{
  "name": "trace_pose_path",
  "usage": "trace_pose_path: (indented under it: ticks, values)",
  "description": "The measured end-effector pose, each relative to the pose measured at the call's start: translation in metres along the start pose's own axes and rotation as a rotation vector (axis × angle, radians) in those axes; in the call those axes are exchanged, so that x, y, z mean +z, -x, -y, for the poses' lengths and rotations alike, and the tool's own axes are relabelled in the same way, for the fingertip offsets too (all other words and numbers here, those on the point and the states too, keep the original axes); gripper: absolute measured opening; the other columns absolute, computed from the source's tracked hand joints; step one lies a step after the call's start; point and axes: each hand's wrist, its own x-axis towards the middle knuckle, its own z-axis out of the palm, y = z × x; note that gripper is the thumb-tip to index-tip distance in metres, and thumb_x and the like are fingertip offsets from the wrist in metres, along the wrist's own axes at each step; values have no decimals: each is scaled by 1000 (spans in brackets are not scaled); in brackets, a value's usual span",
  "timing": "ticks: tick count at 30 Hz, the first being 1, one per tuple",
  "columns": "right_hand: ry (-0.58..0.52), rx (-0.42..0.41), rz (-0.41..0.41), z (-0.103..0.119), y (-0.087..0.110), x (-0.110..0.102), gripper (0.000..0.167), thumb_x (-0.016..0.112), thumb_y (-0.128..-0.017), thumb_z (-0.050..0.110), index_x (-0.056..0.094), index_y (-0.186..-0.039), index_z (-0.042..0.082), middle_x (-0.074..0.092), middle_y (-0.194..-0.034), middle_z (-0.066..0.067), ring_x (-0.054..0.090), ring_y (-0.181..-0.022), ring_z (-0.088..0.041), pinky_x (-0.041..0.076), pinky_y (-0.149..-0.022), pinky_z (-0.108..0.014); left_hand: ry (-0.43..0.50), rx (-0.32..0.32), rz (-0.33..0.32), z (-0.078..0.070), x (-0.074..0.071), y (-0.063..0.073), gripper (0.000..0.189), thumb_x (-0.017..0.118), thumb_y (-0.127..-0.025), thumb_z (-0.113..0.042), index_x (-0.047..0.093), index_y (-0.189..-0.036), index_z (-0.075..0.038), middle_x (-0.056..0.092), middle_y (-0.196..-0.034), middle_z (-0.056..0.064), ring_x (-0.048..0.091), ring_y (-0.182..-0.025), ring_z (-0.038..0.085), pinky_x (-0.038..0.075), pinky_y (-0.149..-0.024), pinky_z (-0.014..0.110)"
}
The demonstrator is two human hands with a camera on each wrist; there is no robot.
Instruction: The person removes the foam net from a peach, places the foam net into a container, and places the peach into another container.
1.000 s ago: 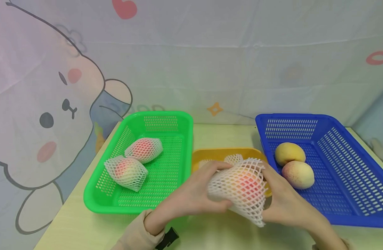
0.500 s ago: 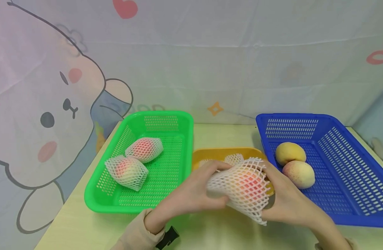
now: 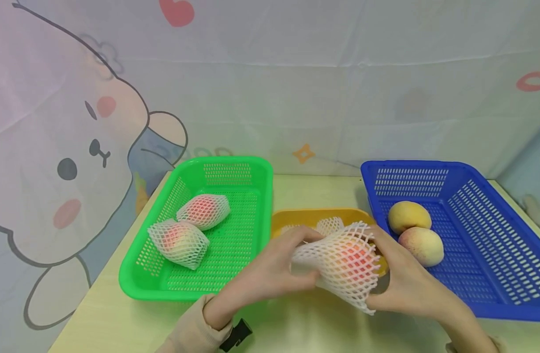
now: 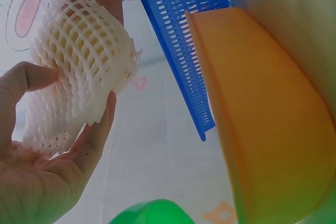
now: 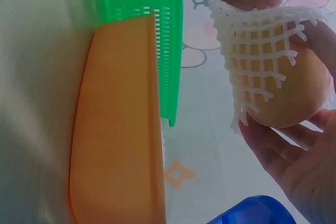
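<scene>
A peach [image 5: 302,90] sits inside a white foam net sleeve [image 3: 340,264], held up between both hands over the front of the yellow basket. My left hand [image 3: 281,267] grips the sleeve's gathered left end between thumb and fingers. On the other side my right hand [image 3: 404,282] holds the peach and the sleeve's flared edge. In the right wrist view the fruit's bare end sticks out of the net toward the right palm. Thumb and fingers of the left hand press the netting in the left wrist view.
The yellow basket [image 3: 296,214], with more foam nets [image 3: 330,225], stands mid-table. At left, a green basket [image 3: 234,245] holds two netted peaches [image 3: 178,243]. At right, a blue basket [image 3: 473,264] contains two bare peaches [image 3: 421,246]. A printed cloth [image 3: 296,98] hangs behind.
The left hand's grip on the sleeve end has narrowed slightly. The sleeve's lower right edge has risen a little, and the right hand has shifted slightly right. Baskets are unchanged.
</scene>
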Motion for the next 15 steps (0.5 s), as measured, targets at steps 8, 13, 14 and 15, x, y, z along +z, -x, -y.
trace_pose_path:
  ticks: [8,13,14,15]
  values:
    - [-9,-9,-1,-1,0,0,88,85,-49,11,45,-127,23,52,-115,12,51,-100,-1,47,-83,-19,-27,6,-39,2,1,0,39,70,-78,-13,60,-115,-16,63,-116,-5,55,-102,10,46,-87,25]
    - [-6,-19,-5,-1,0,0,91,87,-48,13,44,-129,23,52,-118,13,51,-103,0,44,-86,-15,-36,6,-54,3,0,0,35,70,-77,-13,60,-111,-17,64,-112,-5,55,-100,10,46,-86,25]
    - [-10,-20,-3,-2,0,0,92,87,-48,12,44,-129,23,52,-119,14,51,-103,1,44,-87,-15,-39,7,-57,3,0,0,34,70,-77,-12,61,-110,-17,64,-111,-5,55,-99,10,45,-86,25]
    - [-14,-20,-3,-2,0,0,93,88,-48,12,43,-129,23,52,-119,14,51,-104,1,44,-87,-14,-42,6,-60,2,0,0,34,70,-77,-12,61,-109,-17,64,-109,-5,55,-98,10,45,-85,25]
